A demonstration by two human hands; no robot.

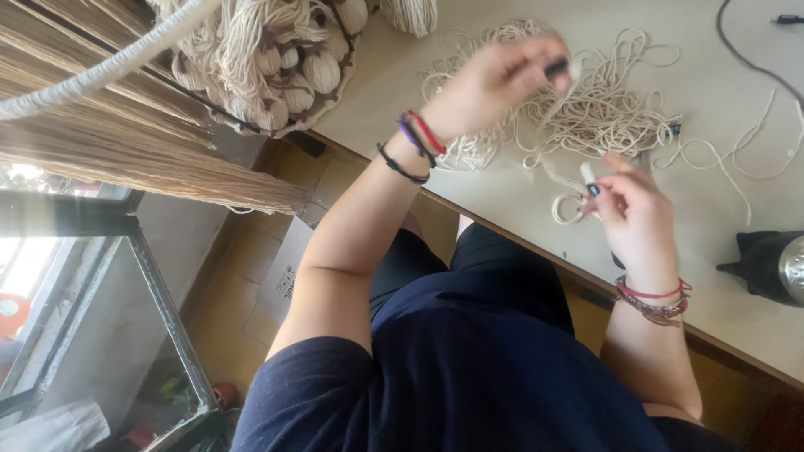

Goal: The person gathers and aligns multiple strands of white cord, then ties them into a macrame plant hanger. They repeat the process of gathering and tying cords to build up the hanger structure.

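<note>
Head view of a person seated at a pale table [720,109], working a length of cream cord [559,134]. The left hand [494,79], raised and motion-blurred, has its fingers closed in a pinch on the upper end of the cord; the right hand [638,213], lower and nearer the table edge, has its fingers curled round the lower end, where the cord forms a small loop just above the tabletop. Behind both hands lies a loose tangle of cord [586,100], touching the strand in use. Risks, as judged: the taut strand may catch in the tangle and drag it along, or a knot may form there; the pinch may slip as the raised hand moves fast. A dark cable [745,59] crosses the far corner, and a black, round-ended object [766,264] stands at the right edge, well apart. Beyond the table hang fringed cord work and wound bundles [285,67]; below are a tan floor, a cardboard box [289,268] and a glass-sided frame [159,310].
</note>
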